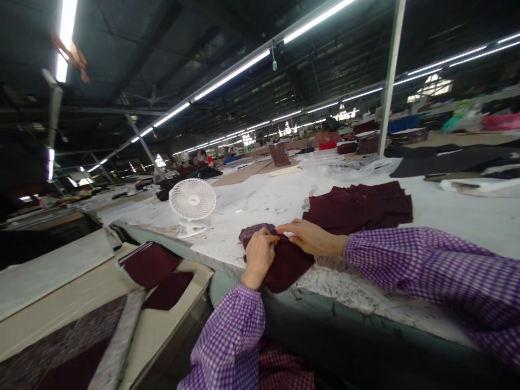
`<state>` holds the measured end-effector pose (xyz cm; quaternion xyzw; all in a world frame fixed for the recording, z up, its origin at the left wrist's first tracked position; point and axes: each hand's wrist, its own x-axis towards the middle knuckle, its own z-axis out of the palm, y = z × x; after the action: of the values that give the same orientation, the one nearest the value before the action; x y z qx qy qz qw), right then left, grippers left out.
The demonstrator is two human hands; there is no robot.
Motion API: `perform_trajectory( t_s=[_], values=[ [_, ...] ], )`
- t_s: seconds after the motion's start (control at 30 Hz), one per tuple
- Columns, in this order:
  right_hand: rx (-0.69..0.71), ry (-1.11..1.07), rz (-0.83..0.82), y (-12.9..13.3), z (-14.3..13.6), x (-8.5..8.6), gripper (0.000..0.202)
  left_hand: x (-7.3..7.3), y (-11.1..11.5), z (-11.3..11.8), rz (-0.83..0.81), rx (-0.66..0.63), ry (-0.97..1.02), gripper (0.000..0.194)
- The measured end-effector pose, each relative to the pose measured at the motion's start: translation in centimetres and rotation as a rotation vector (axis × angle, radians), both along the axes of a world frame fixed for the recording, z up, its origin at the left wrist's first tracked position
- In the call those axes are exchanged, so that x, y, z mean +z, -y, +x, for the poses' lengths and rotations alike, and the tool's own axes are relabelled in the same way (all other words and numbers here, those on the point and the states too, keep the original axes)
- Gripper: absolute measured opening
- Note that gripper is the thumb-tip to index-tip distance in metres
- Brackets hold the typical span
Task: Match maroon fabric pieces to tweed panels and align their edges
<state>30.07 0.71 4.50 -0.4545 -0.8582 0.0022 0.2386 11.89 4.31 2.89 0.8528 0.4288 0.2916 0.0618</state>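
A maroon fabric piece [289, 266] lies at the front edge of the white-covered table, part of it hanging over the side. Its far corner shows a speckled grey-purple face [255, 229]. My left hand [260, 254] is closed on the cloth near that corner, thumb and fingers pinched together. Over the same piece, my right hand [306, 235] lies with fingers stretched toward the left hand, the fingertips touching the fabric. Just beyond my right wrist rests a pile of maroon fabric pieces [361, 206].
A white fan [192, 201] stands on the table to the left. Lower left, a cream surface [162, 336] carries maroon cut pieces [150, 264] and speckled cloth [69, 336]. A metal post [390, 81] rises behind. Across the table sits a person in red [328, 138].
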Motion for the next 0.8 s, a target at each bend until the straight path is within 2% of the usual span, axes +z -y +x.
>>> perform_trajectory(
  t_s=[0.27,0.47,0.63,0.8],
  values=[
    [-0.03,0.014,0.066,0.0,-0.5,-0.1,0.045,0.0,0.1,0.1,0.006,0.009,-0.01,0.024],
    [-0.074,0.143,0.03,0.0,-0.5,0.0,0.045,0.4,0.2,0.0,-0.018,-0.003,-0.002,0.023],
    [-0.043,0.11,0.017,-0.7,-0.2,-0.5,0.043,1.0,0.7,-1.8,-0.059,0.028,0.036,0.02],
    [-0.003,0.14,0.001,-1.0,0.0,-0.4,0.041,0.8,1.4,-3.7,0.017,0.01,-0.002,0.021]
  ],
)
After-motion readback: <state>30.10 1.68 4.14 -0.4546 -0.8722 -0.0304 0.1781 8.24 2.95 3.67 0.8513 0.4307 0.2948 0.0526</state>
